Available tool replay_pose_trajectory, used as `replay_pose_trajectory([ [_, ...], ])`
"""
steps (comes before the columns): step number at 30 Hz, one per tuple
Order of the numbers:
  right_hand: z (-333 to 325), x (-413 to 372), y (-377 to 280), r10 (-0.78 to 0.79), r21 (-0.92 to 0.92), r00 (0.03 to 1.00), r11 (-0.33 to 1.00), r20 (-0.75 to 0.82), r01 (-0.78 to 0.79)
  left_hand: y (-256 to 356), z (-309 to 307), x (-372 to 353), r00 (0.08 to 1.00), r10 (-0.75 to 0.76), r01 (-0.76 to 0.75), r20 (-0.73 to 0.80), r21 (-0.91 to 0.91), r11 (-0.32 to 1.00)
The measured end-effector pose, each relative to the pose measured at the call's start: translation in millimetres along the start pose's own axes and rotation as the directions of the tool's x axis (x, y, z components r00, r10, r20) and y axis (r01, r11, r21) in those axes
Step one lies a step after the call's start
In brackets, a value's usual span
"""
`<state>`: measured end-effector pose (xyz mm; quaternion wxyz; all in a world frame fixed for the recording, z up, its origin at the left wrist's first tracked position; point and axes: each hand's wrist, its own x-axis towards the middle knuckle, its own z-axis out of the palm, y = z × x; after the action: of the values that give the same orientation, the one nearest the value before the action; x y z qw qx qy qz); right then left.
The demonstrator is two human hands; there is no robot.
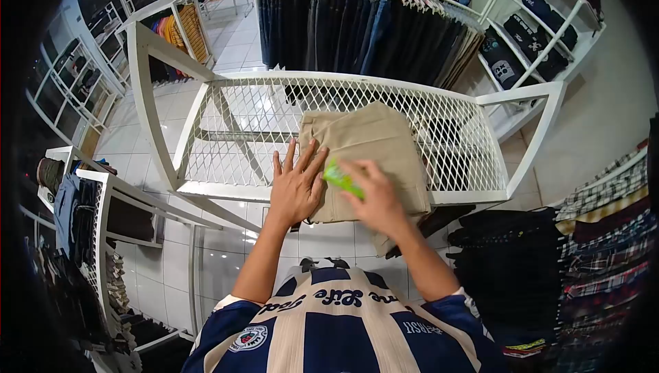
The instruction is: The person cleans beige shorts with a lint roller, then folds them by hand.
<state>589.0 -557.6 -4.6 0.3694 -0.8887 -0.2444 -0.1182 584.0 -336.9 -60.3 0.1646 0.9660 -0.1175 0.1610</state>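
Folded beige trousers [374, 129] lie on a white wire-mesh rack shelf [254, 102], their lower edge hanging over its near side. My left hand [299, 186] rests flat on the left part of the cloth, fingers spread and pointing away from me. My right hand [376, 198] is closed around a bright green, hand-sized item [341, 178] over the middle of the trousers. Motion smears this hand, and I cannot tell what kind of thing the green item is.
Beyond the shelf, dark trousers [329, 26] hang in a row on a white rail. Folded dark clothes [528, 33] fill a rack at the upper right. Plaid garments [604, 256] hang at the right. Another white rack [103, 229] with clothes stands at the left.
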Motion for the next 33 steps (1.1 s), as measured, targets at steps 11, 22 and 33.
replay_pose_trajectory([
  [11, -2, 77, 69, -0.100, -0.172, 0.988, 0.982, -0.116, 0.080, -4, 9, 0, 0.999, -0.054, 0.054, -0.007, -0.047, 0.997],
  [22, -7, 122, 143, 0.050, -0.278, 0.989, 0.957, -0.138, -0.087, -3, 10, 6, 0.996, -0.092, 0.092, -0.009, -0.048, 0.995],
  [33, -23, 100, 105, 0.136, -0.343, 0.990, 0.928, -0.048, -0.144, -4, 14, 2, 0.997, -0.082, 0.082, 0.007, -0.031, 0.996],
])
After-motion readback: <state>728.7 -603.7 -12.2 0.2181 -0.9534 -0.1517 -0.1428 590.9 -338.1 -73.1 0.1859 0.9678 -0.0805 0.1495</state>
